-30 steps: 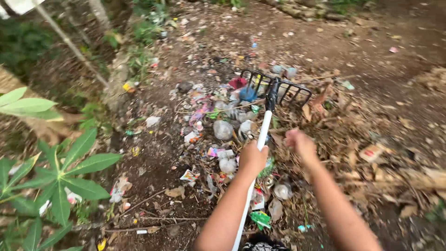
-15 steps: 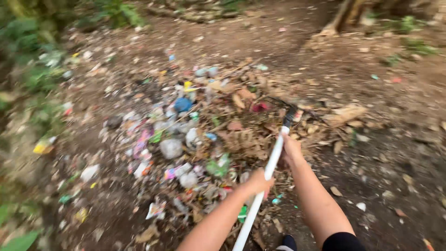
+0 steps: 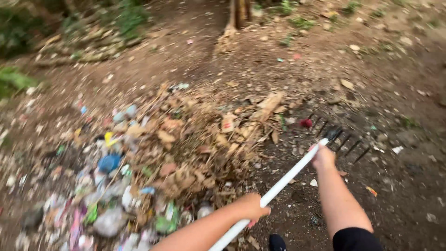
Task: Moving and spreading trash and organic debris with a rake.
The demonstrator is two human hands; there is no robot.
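Fingers of both the left hand and right hand wrap the white rake handle; leaves and litter already lie heaped, scattered scraps remain.

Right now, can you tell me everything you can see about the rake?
The rake has a long, smooth white handle that looks like plastic or painted metal, slanting from bottom centre up to the right. At its far end sits a black head with thin dark tines spread like a fan, resting on the bare dirt right of the pile of dry leaves. The left hand grips the handle low down; the right hand grips it just behind the head. The picture is blurry, so finer detail is unclear.
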